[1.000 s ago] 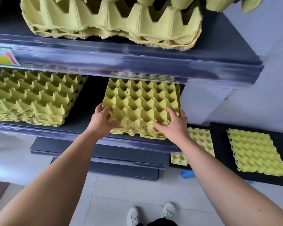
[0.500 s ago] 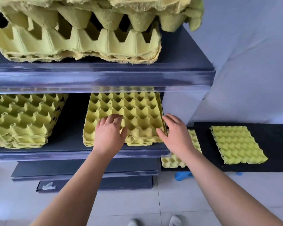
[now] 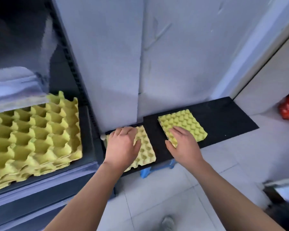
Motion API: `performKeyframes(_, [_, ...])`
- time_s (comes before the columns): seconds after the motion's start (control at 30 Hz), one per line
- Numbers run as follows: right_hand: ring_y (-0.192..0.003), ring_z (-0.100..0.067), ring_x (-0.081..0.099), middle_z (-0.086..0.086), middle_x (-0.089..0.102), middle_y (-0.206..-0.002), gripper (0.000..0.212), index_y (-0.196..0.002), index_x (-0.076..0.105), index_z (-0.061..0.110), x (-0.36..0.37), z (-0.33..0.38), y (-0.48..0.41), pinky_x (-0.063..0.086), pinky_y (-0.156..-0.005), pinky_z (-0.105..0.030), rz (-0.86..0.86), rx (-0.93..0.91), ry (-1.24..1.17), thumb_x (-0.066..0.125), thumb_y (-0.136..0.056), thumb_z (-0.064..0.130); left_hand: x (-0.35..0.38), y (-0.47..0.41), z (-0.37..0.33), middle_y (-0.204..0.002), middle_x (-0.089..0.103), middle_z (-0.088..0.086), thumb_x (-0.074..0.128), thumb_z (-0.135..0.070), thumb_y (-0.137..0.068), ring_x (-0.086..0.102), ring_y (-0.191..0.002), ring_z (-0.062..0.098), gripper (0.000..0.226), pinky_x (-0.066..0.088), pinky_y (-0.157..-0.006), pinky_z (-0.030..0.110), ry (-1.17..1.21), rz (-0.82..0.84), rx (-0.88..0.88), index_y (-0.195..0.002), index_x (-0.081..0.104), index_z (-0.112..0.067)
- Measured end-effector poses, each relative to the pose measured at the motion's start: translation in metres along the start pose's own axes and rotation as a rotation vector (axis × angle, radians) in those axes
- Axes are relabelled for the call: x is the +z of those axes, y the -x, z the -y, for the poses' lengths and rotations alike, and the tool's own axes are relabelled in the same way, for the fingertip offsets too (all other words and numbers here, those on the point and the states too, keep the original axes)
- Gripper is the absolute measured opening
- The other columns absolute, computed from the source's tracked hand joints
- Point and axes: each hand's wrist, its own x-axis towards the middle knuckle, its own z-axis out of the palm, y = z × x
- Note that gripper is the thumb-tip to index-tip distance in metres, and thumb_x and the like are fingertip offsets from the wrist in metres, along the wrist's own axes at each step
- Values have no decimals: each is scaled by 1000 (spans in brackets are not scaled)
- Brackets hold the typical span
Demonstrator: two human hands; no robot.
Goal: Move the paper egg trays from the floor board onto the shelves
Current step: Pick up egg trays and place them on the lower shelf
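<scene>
On the black floor board (image 3: 223, 117), the left hand (image 3: 122, 145) covers the left egg tray (image 3: 145, 150), fingers bent over its far edge, hold unclear; the right hand (image 3: 183, 144) lies flat, fingers straight, on the right egg tray (image 3: 185, 120). The shelf (image 3: 88, 130) lies left of both, nearer the left hand

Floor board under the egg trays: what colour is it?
The floor board is plain black, clearest in the head view.
</scene>
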Motion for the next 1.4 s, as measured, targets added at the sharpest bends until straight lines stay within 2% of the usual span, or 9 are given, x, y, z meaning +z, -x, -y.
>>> performKeyframes(0.23, [-118,-31,54,-14,60,-125,43,-120,62,4,-25,-148,-12,43,-100,-40,51,115,14,68,-82,23,95,-65,-117,-126,60,3,60,-30,-89,53,-115,30,40,38,-99,40,105,119,-43,-126,59,-15])
performKeyframes(0.4, [-123,-24,47,-9,56,-130,45,-127,57,9,-18,-229,-31,36,-102,-32,132,190,-1,64,-87,28,159,-107,-150,-135,50,-4,49,-36,-94,45,-122,22,44,34,-102,34,111,247,-118,-136,48,-22])
performKeyframes(0.47, [-121,-22,47,-7,57,-128,45,-128,56,10,-9,-255,-44,36,-100,-30,162,210,-3,62,-88,29,184,-124,-157,-136,49,-4,48,-36,-94,44,-122,21,46,34,-101,33,115,296,-153,-138,45,-22])
performKeyframes(0.63, [-136,-18,33,-4,42,-145,56,-140,44,14,29,-317,-84,29,-110,-30,271,306,-56,60,-90,33,251,-170,-166,-136,47,0,51,-36,-94,45,-120,24,47,38,-100,36,145,422,-250,-137,44,-20])
performKeyframes(0.8, [-137,-18,31,-5,40,-146,57,-140,42,15,72,-372,-130,27,-108,-28,362,341,-65,61,-89,32,322,-211,-168,-140,42,1,50,-37,-94,42,-123,24,50,38,-98,36,132,548,-337,-139,39,-19])
performKeyframes(1.03, [-135,-21,34,-6,21,-155,67,-144,35,22,150,-445,-164,37,-105,-40,527,418,-80,64,-85,36,418,-226,-157,-146,28,5,59,-37,-89,37,-127,27,65,38,-100,39,128,714,-526,-143,28,-20])
performKeyframes(1.13, [-141,-23,21,-7,9,-158,75,-146,30,26,179,-473,-173,34,-108,-42,586,426,-82,68,-82,38,452,-224,-154,-148,19,7,66,-37,-85,33,-130,28,75,39,-100,40,132,759,-623,-144,21,-22])
performKeyframes(1.27, [-145,-28,2,-14,-4,-157,89,-148,19,33,212,-504,-186,19,-116,-40,696,398,-26,72,-78,43,492,-224,-154,-152,9,8,70,-37,-82,33,-132,30,87,39,-100,42,171,775,-736,-146,12,-26])
performKeyframes(1.4, [-145,-31,3,-16,-5,-156,99,-148,15,37,238,-527,-193,22,-115,-44,733,380,-87,77,-72,43,518,-220,-160,-150,7,12,75,-30,-79,38,-126,34,89,42,-98,44,165,675,-817,-145,16,-28])
